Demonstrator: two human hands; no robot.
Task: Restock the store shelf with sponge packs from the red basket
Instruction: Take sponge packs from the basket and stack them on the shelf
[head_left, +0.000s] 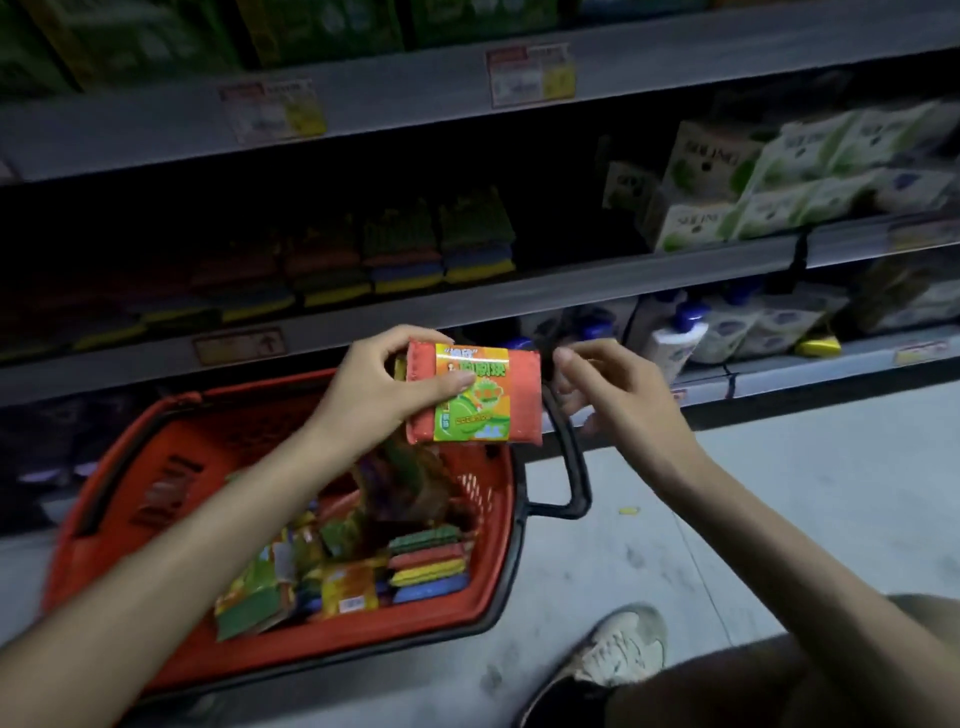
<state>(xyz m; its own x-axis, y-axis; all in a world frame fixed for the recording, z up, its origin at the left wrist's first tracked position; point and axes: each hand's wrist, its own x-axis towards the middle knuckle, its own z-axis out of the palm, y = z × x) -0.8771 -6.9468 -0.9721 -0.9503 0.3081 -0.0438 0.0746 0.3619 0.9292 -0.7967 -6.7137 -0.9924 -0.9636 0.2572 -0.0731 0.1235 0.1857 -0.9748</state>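
Orange rectangular sponge pack (524, 395), green-yellow label (475, 410) illegible, pinched in left hand (384, 389) over red plastic basket (130, 457); right hand (618, 395) loosely open beside.

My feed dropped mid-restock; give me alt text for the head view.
The left hand holds an orange sponge pack above the red basket, before a dim shelf of stacked sponges. The right hand hovers beside the pack, empty.
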